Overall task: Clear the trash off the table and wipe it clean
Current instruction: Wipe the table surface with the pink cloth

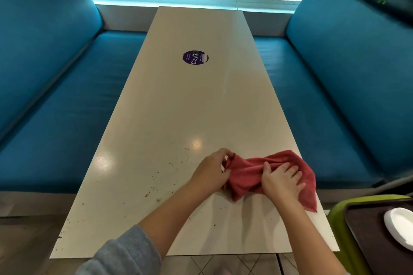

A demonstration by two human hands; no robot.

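Note:
A long cream table (190,100) runs away from me between two benches. A crumpled red cloth (248,173) lies on its near right part. My left hand (212,171) grips the cloth's left end with curled fingers. My right hand (282,179) lies flat on the cloth with its fingers spread, pressing it onto the tabletop. Dark crumbs (161,176) are scattered over the near left part of the table, some as far as the front left corner.
Blue padded benches stand on the left (67,107) and right (335,96). A round purple sticker (195,57) is on the table's far half. At the lower right a dark tray (375,230) with a white plate (400,225) rests on a green stand.

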